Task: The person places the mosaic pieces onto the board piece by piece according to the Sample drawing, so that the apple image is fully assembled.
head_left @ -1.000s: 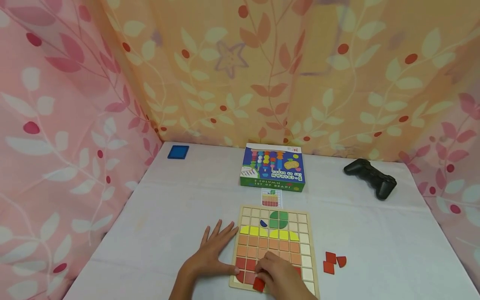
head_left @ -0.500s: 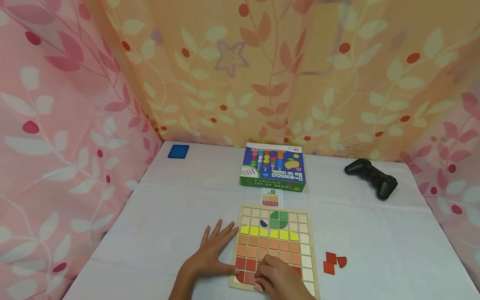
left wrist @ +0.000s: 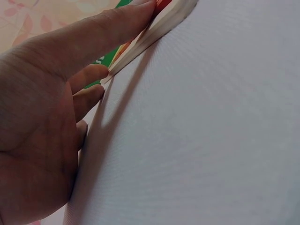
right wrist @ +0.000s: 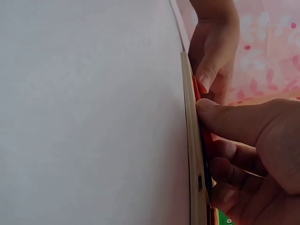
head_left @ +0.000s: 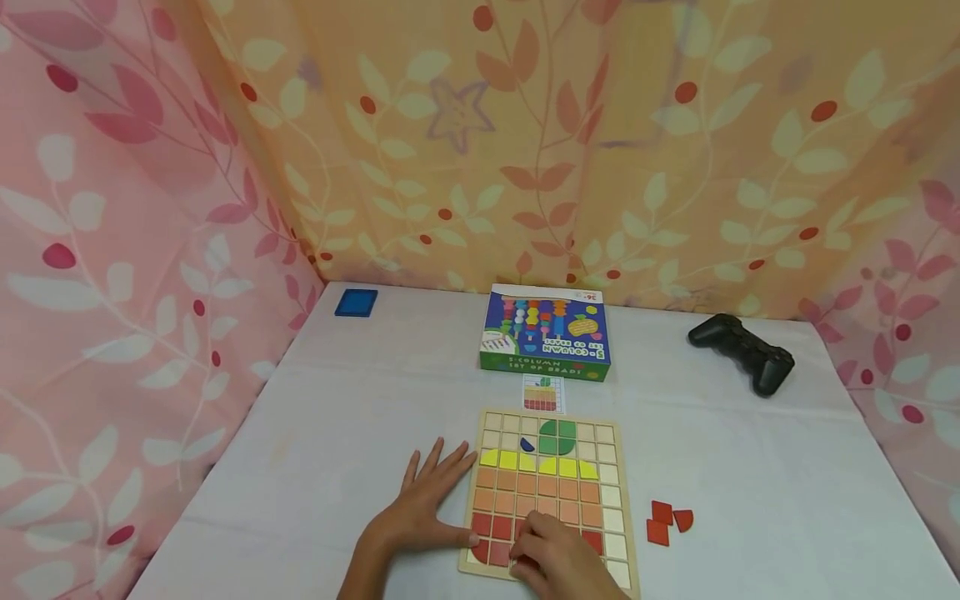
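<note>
A square wooden grid board (head_left: 612,497) lies on the white cloth, its cells partly filled with green, blue, yellow, orange and red tiles. My left hand (head_left: 423,512) has its fingers spread at the board's left edge. Its thumb rests on the lower-left red tile (head_left: 480,552). With curled fingers my right hand (head_left: 558,554) pinches a red tile (right wrist: 205,136) low over the bottom row; in the head view the hand hides it. In the right wrist view, thumb and fingertips are right at the board's surface.
Right of the board lie two square red tiles (head_left: 657,532) and a rounded one (head_left: 683,520). Behind it are a pattern card (head_left: 543,394) and a bead-set box (head_left: 543,333). A black game controller (head_left: 741,354) and a blue square (head_left: 356,302) lie farther back.
The red tile seen under my right fingers a second ago has tilted, then gone out of sight beneath the hand. My left hand has stayed in place.
</note>
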{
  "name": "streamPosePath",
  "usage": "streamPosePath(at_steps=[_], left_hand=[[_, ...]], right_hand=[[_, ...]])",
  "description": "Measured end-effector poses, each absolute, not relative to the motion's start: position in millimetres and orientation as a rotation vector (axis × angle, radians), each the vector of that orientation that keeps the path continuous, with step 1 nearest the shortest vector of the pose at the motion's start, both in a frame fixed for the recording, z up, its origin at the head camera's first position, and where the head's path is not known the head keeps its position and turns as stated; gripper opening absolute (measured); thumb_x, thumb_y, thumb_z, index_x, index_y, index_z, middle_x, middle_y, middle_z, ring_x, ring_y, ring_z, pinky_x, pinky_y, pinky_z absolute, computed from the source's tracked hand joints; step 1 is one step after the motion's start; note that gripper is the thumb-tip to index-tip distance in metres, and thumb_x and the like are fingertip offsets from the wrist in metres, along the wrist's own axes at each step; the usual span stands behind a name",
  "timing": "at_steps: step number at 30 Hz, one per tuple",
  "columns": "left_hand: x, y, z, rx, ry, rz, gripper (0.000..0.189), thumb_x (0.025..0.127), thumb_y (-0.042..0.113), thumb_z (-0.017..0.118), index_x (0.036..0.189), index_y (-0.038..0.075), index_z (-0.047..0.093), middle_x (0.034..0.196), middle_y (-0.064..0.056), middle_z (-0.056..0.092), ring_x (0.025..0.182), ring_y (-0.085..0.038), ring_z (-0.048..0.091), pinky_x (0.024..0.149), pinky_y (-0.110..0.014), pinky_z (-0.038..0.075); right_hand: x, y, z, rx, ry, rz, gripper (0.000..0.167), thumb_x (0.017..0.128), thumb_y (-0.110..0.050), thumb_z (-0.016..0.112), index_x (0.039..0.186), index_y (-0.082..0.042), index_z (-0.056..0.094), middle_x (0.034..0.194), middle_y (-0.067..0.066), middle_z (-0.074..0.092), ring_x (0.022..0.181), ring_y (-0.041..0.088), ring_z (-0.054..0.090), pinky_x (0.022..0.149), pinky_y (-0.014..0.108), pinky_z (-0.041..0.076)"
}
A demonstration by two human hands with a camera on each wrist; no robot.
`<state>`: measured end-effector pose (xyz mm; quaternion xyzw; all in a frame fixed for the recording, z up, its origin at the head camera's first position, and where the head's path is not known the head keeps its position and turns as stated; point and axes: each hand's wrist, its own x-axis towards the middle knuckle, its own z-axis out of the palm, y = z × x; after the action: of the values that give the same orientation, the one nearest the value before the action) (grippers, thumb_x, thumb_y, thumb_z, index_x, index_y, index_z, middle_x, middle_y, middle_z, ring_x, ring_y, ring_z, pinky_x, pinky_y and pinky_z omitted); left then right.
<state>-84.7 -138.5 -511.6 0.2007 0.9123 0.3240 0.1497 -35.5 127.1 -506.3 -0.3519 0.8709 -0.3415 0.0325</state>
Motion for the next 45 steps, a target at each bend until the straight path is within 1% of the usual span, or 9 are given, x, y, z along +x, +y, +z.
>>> streamPosePath(at_steps=[7, 13, 16, 19, 24, 29, 33, 40, 45], left_hand=[[-85.3, -138.8, -512.4, 0.581, 2.62, 0.941, 0.109, 0.071, 0.07, 0.078, 0.159, 0.025, 0.032, 0.165, 0.003, 0.024, 0.153, -0.03, -0.003, 0.115, -0.06, -0.01], [-86.5, -137.7, -511.9, 0.594, 2.624, 0.936, 0.109, 0.071, 0.07, 0.077, 0.159, 0.025, 0.032, 0.165, 0.003, 0.024, 0.153, -0.03, -0.002, 0.115, -0.06, -0.01], [-87.4, -137.3, -511.3, 0.583, 2.626, 0.928, 0.109, 0.07, 0.07, 0.077, 0.159, 0.025, 0.032, 0.165, 0.003, 0.024, 0.153, -0.03, -0.003, 0.115, -0.06, -0.011], [-88.6, -136.6, -511.4, 0.572, 2.63, 0.918, 0.11, 0.069, 0.071, 0.077, 0.159, 0.026, 0.032, 0.164, 0.003, 0.024, 0.153, -0.029, -0.003, 0.115, -0.061, -0.011], [-87.7, -135.5, -512.0, 0.558, 2.619, 0.921, 0.111, 0.068, 0.072, 0.077, 0.159, 0.027, 0.032, 0.164, 0.004, 0.025, 0.153, -0.029, -0.003, 0.115, -0.061, -0.011], [-86.1, -136.4, -511.7, 0.566, 2.622, 0.932, 0.11, 0.069, 0.07, 0.078, 0.159, 0.026, 0.033, 0.164, 0.003, 0.025, 0.153, -0.031, -0.002, 0.115, -0.061, -0.01], [-86.3, -137.1, -512.1, 0.565, 2.627, 0.923, 0.11, 0.068, 0.071, 0.078, 0.158, 0.025, 0.033, 0.164, 0.003, 0.025, 0.153, -0.031, -0.002, 0.115, -0.061, -0.01], [-87.0, -136.0, -513.1, 0.547, 2.624, 0.915, 0.111, 0.068, 0.072, 0.077, 0.158, 0.026, 0.033, 0.164, 0.004, 0.025, 0.153, -0.03, -0.002, 0.115, -0.061, -0.01], [-86.2, -136.4, -513.0, 0.546, 2.625, 0.918, 0.11, 0.068, 0.071, 0.078, 0.158, 0.025, 0.034, 0.164, 0.003, 0.026, 0.153, -0.03, -0.002, 0.115, -0.061, -0.01]], right_hand=[[-38.8, 121.5, -507.4, -1.21, 2.633, -1.157, 0.014, 0.084, -0.006, 0.08, 0.089, -0.018, 0.074, 0.09, -0.017, 0.054, 0.08, -0.005, 0.053, 0.071, 0.009, 0.046], [-42.6, 130.7, -496.7, -1.028, 2.466, -1.24, 0.012, 0.094, -0.011, 0.071, 0.097, -0.022, 0.074, 0.094, -0.017, 0.058, 0.083, -0.003, 0.055, 0.073, 0.017, 0.052], [-47.1, 145.1, -492.4, -0.973, 2.545, -1.306, 0.014, 0.094, -0.009, 0.071, 0.097, -0.023, 0.073, 0.093, -0.017, 0.062, 0.082, 0.0, 0.056, 0.073, 0.022, 0.054], [-51.8, 168.4, -487.6, -0.818, 2.781, -1.266, 0.019, 0.088, -0.004, 0.076, 0.094, -0.022, 0.072, 0.091, -0.016, 0.062, 0.078, 0.001, 0.054, 0.069, 0.022, 0.053], [-54.3, 221.8, -478.2, -0.314, 3.013, -1.06, 0.024, 0.079, 0.0, 0.083, 0.092, -0.018, 0.073, 0.086, -0.013, 0.057, 0.07, 0.002, 0.047, 0.059, 0.021, 0.045], [-51.2, 261.8, -478.6, -0.079, 2.92, -0.806, 0.025, 0.077, -0.008, 0.086, 0.099, -0.012, 0.075, 0.086, -0.004, 0.052, 0.073, 0.011, 0.046, 0.058, 0.022, 0.042], [-49.8, 270.8, -485.0, -0.022, 2.823, -0.763, 0.029, 0.075, -0.01, 0.087, 0.102, -0.011, 0.075, 0.083, -0.002, 0.048, 0.078, 0.015, 0.046, 0.059, 0.023, 0.04], [-47.7, 268.0, -486.9, -0.017, 2.818, -0.745, 0.022, 0.078, -0.01, 0.085, 0.092, -0.016, 0.069, 0.081, -0.003, 0.047, 0.076, 0.014, 0.046, 0.062, 0.026, 0.042], [-45.2, 260.7, -487.6, -0.029, 2.831, -0.743, 0.024, 0.078, -0.011, 0.086, 0.095, -0.015, 0.07, 0.084, -0.005, 0.049, 0.078, 0.012, 0.047, 0.065, 0.025, 0.046]])
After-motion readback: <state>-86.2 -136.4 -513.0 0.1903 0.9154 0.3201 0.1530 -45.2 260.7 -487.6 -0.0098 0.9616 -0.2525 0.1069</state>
